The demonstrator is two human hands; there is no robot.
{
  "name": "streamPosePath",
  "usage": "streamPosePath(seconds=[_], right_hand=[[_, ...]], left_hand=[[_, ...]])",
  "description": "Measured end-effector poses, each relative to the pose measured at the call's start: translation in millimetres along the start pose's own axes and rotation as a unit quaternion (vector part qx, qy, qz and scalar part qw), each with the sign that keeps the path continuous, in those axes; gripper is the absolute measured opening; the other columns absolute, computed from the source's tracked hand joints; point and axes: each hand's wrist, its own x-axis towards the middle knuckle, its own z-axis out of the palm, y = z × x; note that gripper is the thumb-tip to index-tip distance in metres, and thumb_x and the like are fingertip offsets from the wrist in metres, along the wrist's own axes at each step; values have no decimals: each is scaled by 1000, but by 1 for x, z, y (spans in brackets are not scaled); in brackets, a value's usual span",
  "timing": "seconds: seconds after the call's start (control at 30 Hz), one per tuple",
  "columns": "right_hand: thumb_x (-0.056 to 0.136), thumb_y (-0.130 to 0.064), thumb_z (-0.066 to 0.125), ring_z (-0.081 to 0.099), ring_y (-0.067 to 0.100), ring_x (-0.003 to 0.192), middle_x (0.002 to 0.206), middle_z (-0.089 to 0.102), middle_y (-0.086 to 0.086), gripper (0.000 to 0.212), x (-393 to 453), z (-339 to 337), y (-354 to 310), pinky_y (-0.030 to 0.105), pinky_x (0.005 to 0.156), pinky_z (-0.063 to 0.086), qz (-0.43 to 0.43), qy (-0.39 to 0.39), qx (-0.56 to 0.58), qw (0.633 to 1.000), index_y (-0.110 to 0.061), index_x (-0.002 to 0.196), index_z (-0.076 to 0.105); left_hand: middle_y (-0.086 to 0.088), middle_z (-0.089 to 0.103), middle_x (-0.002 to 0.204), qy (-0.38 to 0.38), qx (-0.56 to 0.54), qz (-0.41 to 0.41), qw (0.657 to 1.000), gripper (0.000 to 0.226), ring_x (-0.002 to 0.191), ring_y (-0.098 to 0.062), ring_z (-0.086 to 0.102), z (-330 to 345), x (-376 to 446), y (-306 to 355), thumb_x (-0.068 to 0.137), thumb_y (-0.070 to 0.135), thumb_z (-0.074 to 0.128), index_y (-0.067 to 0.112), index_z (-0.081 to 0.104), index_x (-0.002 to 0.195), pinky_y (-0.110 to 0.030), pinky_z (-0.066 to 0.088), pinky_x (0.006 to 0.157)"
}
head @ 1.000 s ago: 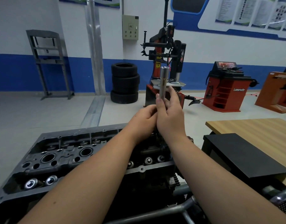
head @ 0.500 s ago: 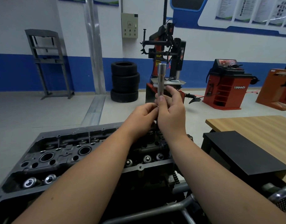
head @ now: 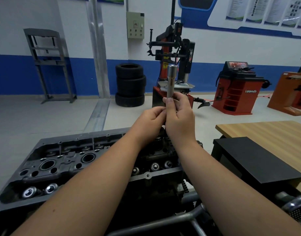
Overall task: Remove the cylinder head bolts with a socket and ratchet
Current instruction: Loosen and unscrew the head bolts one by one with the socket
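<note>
Right hand [head: 179, 116] is wrapped around the lower end of a long, slim silver metal socket [head: 171, 82], holding it upright above the dark grey cast cylinder head [head: 64, 160]. My left hand [head: 150, 119] pinches in just beside it at the socket's base; what it grips there is hidden from me. Long axis runs vertical, open end up. Bolts sit below the hands, down in that head, so I judge the socket must drop straight down. No ratchet visible.
</note>
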Motion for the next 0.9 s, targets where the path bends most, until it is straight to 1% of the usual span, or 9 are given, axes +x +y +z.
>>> streamPosePath(seconds=[0.1,0.17,0.33,0.43,0.53,0.63,0.7,0.8,0.9], right_hand=[[96,-33,65,59,3,90,99,64,-3,28,2,0,2,23,82,50,-32,9,-64,997,-14,116,67],[95,-28,66,57,2,85,92,63,-4,19,3,-1,4,23,78,48,-60,32,-92,993,-15,107,72],[101,-19,59,66,-3,97,103,72,-9,33,1,-1,2,13,84,50,-23,34,-8,999,-17,133,56],[104,-21,52,65,-1,101,106,70,-9,31,1,1,2,20,88,52,-14,12,0,1000,-17,135,51],[99,-28,61,63,2,94,101,67,-7,29,1,2,2,24,85,52,-25,-4,-34,999,-16,125,60],[96,-27,65,58,2,85,94,65,-2,21,2,0,4,32,81,51,-69,19,-101,992,-14,112,72],[99,-23,61,63,3,89,98,70,-3,25,1,1,3,29,84,54,-72,18,-94,993,-15,121,70],[103,-21,54,65,1,104,109,70,-8,40,0,1,1,16,90,50,-19,9,-35,999,-17,143,52],[104,-24,52,64,-2,100,104,68,-11,33,1,2,2,17,87,51,-3,4,-18,1000,-19,136,52]], left_hand=[[12,75,94,44,49,12,998,6,86,-3,71,1,1,-1,102,34,60,36,66,103,-31,59,77],[8,72,92,76,75,9,994,5,84,-7,70,1,3,-2,97,31,67,31,62,100,-30,58,72],[4,76,107,-7,34,-27,999,28,102,-14,72,4,0,3,105,43,53,27,67,122,-44,59,93],[2,76,105,12,45,-19,999,28,102,-18,71,2,-1,4,108,40,47,26,68,119,-50,57,94],[6,72,99,48,71,-10,996,14,90,-12,70,2,0,2,102,37,58,29,62,112,-37,60,78],[5,69,95,82,87,0,993,10,84,-10,67,2,2,0,97,31,66,28,58,101,-27,53,67],[5,71,102,56,61,-16,996,14,92,-11,70,1,2,-1,98,33,66,27,60,109,-29,57,74],[6,74,109,0,22,-44,999,29,103,-12,71,3,1,1,104,46,52,28,64,123,-42,59,92],[8,75,105,7,62,-20,998,29,100,-9,70,3,0,1,106,45,47,30,67,121,-42,59,92]])
